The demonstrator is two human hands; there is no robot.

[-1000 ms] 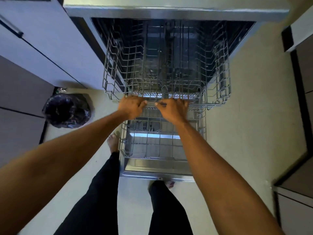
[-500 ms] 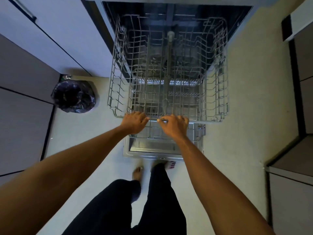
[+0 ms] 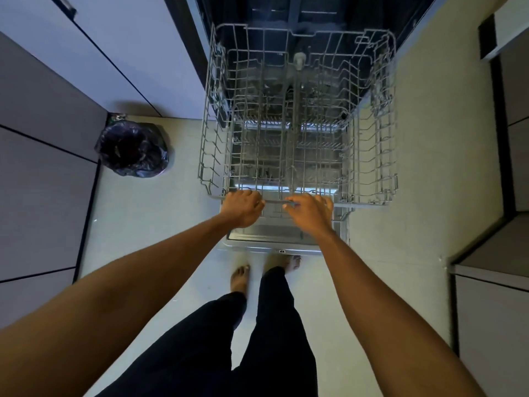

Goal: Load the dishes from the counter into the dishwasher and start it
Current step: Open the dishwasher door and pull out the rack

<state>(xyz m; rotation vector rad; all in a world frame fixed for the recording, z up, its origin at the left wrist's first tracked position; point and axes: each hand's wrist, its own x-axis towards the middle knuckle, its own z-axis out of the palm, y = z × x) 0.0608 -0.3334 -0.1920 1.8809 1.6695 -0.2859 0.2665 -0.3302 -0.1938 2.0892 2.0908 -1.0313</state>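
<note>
Presently: left hand (image 3: pixel 243 209) and right hand (image 3: pixel 310 213) curled over front rail of empty grey wire upper rack (image 3: pixel 383 167), extended above open steel dishwasher door (image 3: pixel 257 245); no dishes in view. Likely light, stiff, free-sliding; best gripped mid-rail. Small door-edge mark unreadable.

readable text: none | small dark mark (image 3: pixel 282 251) on dishwasher door (image 3: pixel 269 234) edge: too small to read
</note>
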